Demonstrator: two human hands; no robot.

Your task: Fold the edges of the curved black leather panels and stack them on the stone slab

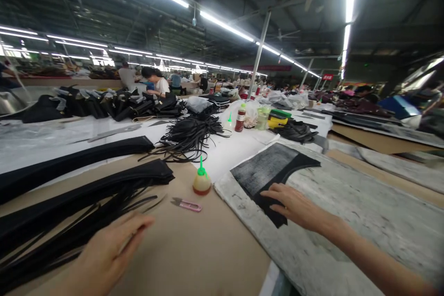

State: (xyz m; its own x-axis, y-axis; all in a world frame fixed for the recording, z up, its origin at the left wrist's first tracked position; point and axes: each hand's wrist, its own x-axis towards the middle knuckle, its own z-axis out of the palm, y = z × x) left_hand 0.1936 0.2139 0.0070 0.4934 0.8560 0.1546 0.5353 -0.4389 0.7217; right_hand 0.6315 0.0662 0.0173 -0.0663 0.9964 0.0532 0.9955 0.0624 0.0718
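My right hand (293,204) rests with its fingers stretched out on a black leather-like piece (265,171) with a curved edge and a greyish upper face. That piece lies flat on a stained pale board (347,208). My left hand (113,249), slightly blurred, is over the brown tabletop beside a bundle of thin black strips (93,215). Its fingers are curled together, and whatever they hold is hidden. Between the hands are pink-handled thread snips (187,204) and a small squeeze bottle (201,182) with a green nozzle and amber liquid.
Long black curved pieces (86,189) are stacked at left. A heap of black strips (190,132) lies farther back, near a red-brown bottle (240,119) and a yellow-green box (278,119). Black pieces (118,104) line the back left. Other people (160,84) sit beyond.
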